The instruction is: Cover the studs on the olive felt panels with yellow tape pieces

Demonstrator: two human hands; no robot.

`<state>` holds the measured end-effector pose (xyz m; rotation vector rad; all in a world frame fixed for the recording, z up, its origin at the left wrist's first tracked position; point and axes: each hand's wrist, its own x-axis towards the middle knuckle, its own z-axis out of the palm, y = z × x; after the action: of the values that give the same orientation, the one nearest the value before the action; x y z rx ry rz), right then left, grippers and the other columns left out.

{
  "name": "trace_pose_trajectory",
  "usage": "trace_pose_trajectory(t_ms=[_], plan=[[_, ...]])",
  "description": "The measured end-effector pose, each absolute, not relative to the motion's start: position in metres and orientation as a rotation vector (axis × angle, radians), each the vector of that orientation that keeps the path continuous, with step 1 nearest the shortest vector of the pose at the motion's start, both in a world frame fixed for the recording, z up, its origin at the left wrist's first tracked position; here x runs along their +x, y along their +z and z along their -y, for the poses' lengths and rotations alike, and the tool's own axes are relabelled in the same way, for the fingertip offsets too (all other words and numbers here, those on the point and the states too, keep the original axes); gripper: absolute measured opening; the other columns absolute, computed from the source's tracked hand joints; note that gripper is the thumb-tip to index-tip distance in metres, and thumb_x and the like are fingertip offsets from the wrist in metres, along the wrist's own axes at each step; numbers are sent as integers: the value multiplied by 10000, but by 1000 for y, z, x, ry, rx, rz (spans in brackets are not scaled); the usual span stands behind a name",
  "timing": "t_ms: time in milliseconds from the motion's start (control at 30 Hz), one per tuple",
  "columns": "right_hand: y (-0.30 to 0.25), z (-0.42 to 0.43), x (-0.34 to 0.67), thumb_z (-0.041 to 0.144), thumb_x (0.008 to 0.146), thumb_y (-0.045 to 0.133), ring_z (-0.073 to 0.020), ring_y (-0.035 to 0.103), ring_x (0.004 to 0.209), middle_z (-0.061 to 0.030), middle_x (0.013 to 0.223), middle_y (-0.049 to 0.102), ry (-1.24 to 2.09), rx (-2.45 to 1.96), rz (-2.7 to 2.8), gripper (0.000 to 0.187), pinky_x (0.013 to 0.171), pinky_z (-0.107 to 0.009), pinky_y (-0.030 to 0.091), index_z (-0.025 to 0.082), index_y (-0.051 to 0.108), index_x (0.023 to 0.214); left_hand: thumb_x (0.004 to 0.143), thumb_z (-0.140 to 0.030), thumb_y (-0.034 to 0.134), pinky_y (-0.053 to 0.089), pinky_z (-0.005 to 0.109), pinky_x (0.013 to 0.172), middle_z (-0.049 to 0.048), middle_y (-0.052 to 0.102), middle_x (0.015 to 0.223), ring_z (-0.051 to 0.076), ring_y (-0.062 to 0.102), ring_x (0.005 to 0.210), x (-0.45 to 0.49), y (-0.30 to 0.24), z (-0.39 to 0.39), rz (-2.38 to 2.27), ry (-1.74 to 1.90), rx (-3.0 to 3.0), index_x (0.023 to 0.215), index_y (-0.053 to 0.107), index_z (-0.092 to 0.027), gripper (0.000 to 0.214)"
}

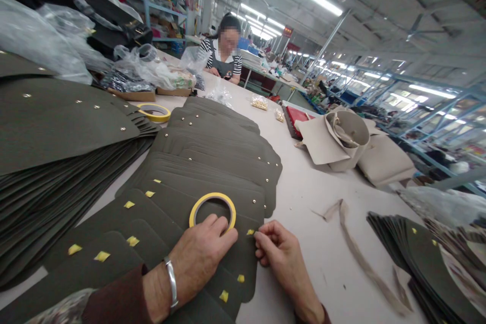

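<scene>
My left hand (199, 250), with a silver bangle at the wrist, is closed on the near rim of a yellow tape roll (215, 195). It rests over overlapping dark olive panels (167, 223) with rounded corners. My right hand (281, 255) has thumb and forefinger pinched at the panels' right edge, beside a small yellow tape piece (250, 232); whatever lies between its fingertips is hidden. Other tape pieces (132, 241) dot the nearer panels. Small metal studs (259, 158) sit on the panels farther up.
Fanned dark panels (68, 126) lie left, a second tape roll (163, 117) behind them. Beige bag parts (347, 136), a fabric strip (357, 248) and more dark panels (421, 258) lie right. Bags of gold fittings (258, 103) stand farther back. A person (224, 53) sits across the table.
</scene>
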<state>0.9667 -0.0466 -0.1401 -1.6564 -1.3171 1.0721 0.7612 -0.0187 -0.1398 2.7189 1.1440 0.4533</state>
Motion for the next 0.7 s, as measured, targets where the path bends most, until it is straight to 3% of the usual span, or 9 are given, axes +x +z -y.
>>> trace_pose_trajectory(t_ms=[267,567,700], plan=[[-145,47,953,294,902,568,-156,654,627,-33,718,723,512,-1655,1715,217,601,-232,479,187,731,808,897,-70,529,453,293,646,18,585,859,208,533,786,760,-142,19,-1162,526,2721,898,569,-215,151],[-142,52,961,252,804,606,-152,593,521,7,563,659,837,-1688,1900,191,506,-231,415,200,708,652,974,-137,395,480,235,648,25,635,823,142,598,722,751,-129,22,-988,1013,2600,973,614,-185,224],[-137,56,962,237,799,647,-135,552,501,42,534,594,825,-1664,1776,81,511,-228,415,193,715,793,996,-175,418,510,195,647,13,657,824,117,632,708,750,-127,24,-909,1123,2530,1212,581,-192,271]])
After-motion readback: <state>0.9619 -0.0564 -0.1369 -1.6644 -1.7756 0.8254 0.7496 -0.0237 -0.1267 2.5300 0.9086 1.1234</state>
